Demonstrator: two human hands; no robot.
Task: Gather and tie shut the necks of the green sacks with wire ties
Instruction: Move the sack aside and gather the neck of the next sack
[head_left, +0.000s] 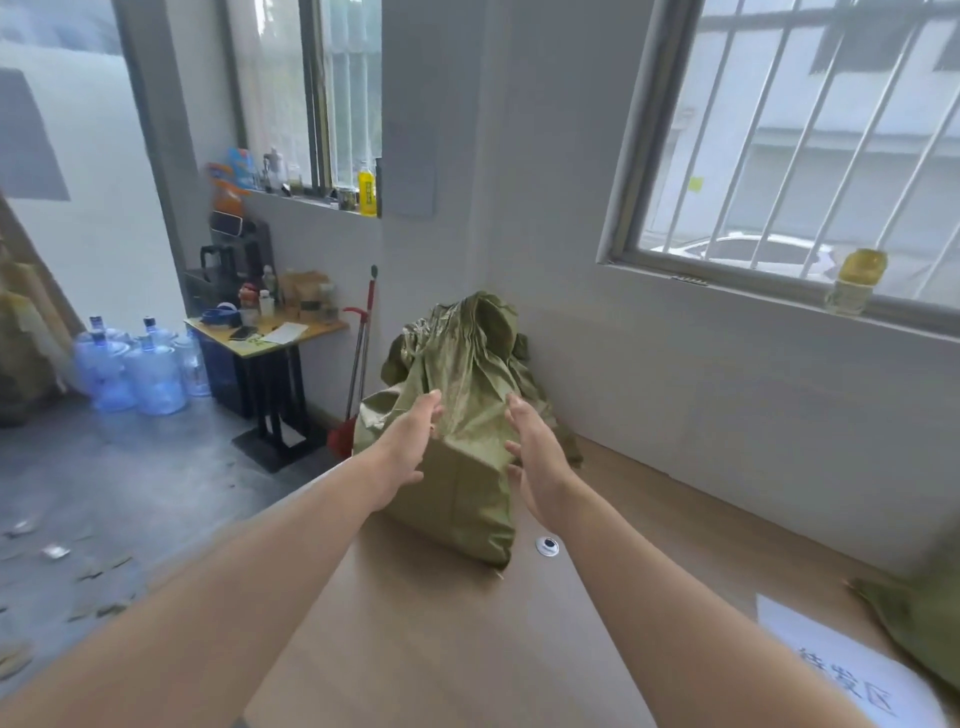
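The green sack (457, 415) stands on the tabletop (441, 623) near the wall corner, its neck loosely bunched and flopping upward, not yet tied. The left hand (410, 441) and right hand (535, 457) flank its upper body with fingers spread, neither closed on the cloth — whether the palms touch it I cannot tell. No wire tie shows anywhere. The slack, slippery-looking weave could spill out of a one-sided gather, and a hard squeeze might tip the sack toward the table edge on the left. A second green sack (914, 618) is cut off at the right — beside a printed sheet (831, 660) I cannot read
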